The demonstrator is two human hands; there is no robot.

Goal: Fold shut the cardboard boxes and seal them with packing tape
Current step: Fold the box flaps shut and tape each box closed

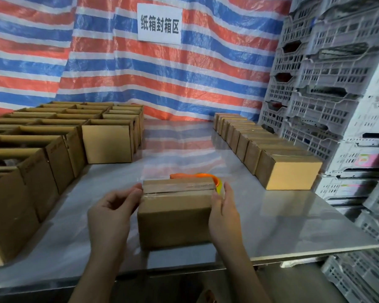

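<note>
A small closed cardboard box [175,217] stands on the grey table [282,219] right in front of me, with clear tape along its top seam. My left hand [113,212] touches the box's left end with thumb and fingertips, fingers loosely curled. My right hand [224,212] lies flat against the box's right end, fingers straight. Behind the box lies an orange tape dispenser [197,177], mostly hidden by it.
Several open-topped boxes [53,136] fill the left side of the table. A row of closed boxes [269,147] runs along the right side. Stacked white plastic crates [328,84] rise at the right. A striped tarp [140,68] with a paper sign [159,24] hangs behind.
</note>
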